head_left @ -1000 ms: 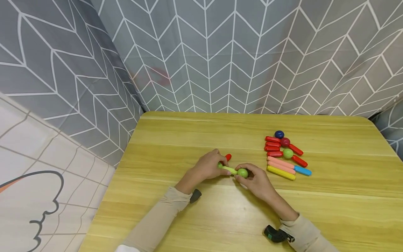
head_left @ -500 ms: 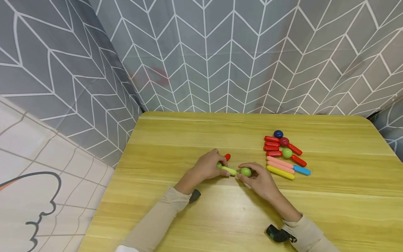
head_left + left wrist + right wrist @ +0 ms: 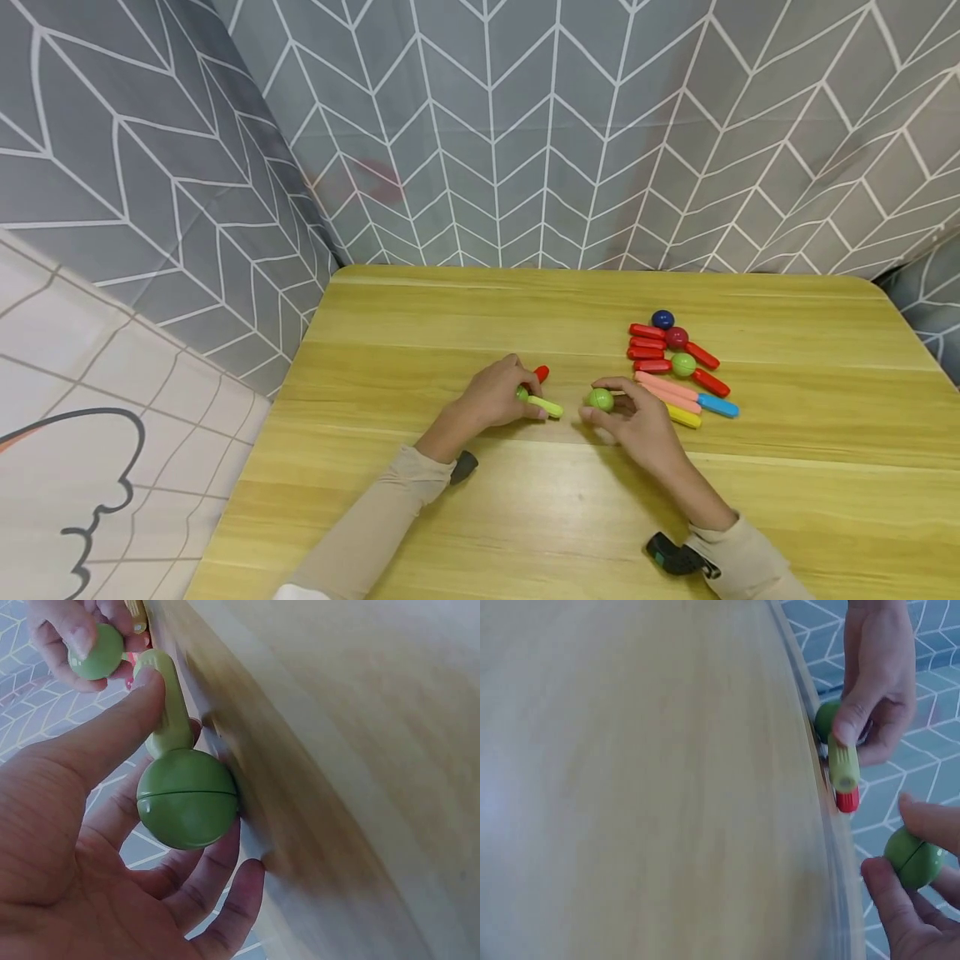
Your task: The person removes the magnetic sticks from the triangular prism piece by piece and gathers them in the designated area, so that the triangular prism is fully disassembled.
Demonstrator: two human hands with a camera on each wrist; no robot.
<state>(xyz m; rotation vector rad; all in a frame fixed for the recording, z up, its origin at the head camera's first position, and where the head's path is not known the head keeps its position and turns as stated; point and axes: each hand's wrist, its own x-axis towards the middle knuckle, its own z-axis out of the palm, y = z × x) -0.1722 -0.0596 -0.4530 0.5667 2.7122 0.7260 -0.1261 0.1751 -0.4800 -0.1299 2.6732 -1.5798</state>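
Observation:
My left hand [image 3: 495,398] pinches a light yellow-green rod [image 3: 546,407] between thumb and fingers, low over the table. Joined to that rod's near end is a green ball [image 3: 187,799], seen large in the left wrist view. A red rod [image 3: 542,373] pokes out just beyond the left fingers; whether it is attached to the ball is hidden. My right hand [image 3: 637,425] holds another green ball [image 3: 600,399] by thumb and fingertips, apart from the rod's free end. In the right wrist view this ball [image 3: 913,859] has a seam round it.
Right of the hands, on the wooden table [image 3: 420,325], lie a blue ball [image 3: 662,320], a dark red ball [image 3: 677,337], a green ball [image 3: 683,364], several red rods [image 3: 647,353], pink rods [image 3: 667,392], a blue rod [image 3: 717,406] and a yellow rod [image 3: 684,416]. A patterned curtain [image 3: 517,150] hangs behind.
The right hand has pulled its green ball away from the yellow-green rod's end and moved right, now partly covering the yellow rod. My left hand stays in place, holding the rod.

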